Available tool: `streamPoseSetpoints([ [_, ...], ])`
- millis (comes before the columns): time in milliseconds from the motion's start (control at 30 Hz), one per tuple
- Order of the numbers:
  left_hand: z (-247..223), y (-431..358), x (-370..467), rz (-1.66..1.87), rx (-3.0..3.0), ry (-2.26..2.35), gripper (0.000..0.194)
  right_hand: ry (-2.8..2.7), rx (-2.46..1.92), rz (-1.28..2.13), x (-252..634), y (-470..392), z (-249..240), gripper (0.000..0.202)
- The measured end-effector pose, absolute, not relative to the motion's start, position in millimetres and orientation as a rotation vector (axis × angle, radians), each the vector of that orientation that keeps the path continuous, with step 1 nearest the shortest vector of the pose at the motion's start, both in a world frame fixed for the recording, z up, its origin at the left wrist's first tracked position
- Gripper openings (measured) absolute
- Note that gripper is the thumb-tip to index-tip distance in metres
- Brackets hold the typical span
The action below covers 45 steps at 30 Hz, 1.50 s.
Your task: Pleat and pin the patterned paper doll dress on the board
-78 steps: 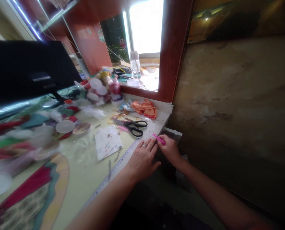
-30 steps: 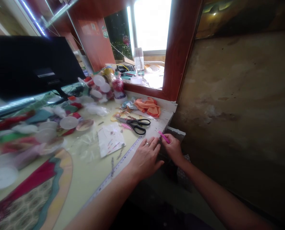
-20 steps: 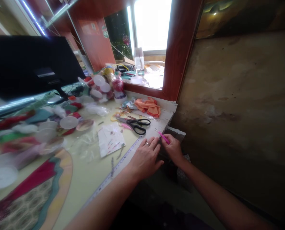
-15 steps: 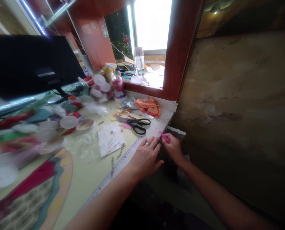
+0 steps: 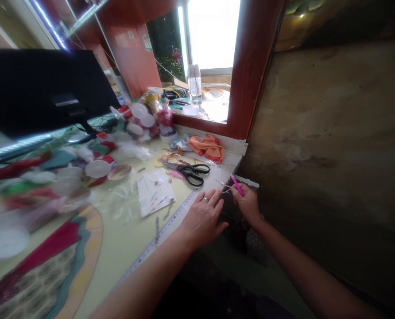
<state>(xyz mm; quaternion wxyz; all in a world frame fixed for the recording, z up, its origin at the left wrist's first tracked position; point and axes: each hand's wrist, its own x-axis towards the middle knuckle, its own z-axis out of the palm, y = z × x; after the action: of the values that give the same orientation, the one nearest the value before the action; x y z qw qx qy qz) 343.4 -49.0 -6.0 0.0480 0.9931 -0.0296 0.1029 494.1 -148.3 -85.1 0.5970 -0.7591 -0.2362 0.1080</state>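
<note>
My left hand [image 5: 204,217] lies flat on the table edge across the far end of a long ruler [image 5: 166,226], fingers stretched out, a ring on one. My right hand [image 5: 249,204], just right of it past the table edge, is closed around a slim pink pen-like tool [image 5: 237,186]. A thin silvery beaded chain [image 5: 222,183] runs from the right fingers toward the table; how it is held is hidden. Beyond the left hand are black-handled scissors [image 5: 194,172]. A white card [image 5: 155,190] with small marks and short pieces of silvery chain [image 5: 157,228] lie near the ruler.
Orange fabric [image 5: 207,148] is bunched at the back corner. Ribbon spools and plastic bags crowd the left, with a round patterned mat [image 5: 87,261] in front. A monitor [image 5: 48,93] stands behind them. A wall [image 5: 323,146] rises on the right.
My right hand has moved right and slightly down, away from the left hand, with the pink tool more upright. More of the thin chain shows at its fingers. The left hand stays in place.
</note>
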Motion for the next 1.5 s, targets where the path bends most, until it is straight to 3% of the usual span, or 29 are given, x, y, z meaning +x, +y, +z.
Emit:
streamPoseSetpoints([
  [1000,-6,-47,342,0.339,2.953,-0.039,0.061,-0.383,-1.473,0.198,523,-184,-76,0.022],
  [1500,8,-32,341,0.459,2.363,0.152,0.043,-0.553,-1.323,0.275,490,-176,-42,0.017],
])
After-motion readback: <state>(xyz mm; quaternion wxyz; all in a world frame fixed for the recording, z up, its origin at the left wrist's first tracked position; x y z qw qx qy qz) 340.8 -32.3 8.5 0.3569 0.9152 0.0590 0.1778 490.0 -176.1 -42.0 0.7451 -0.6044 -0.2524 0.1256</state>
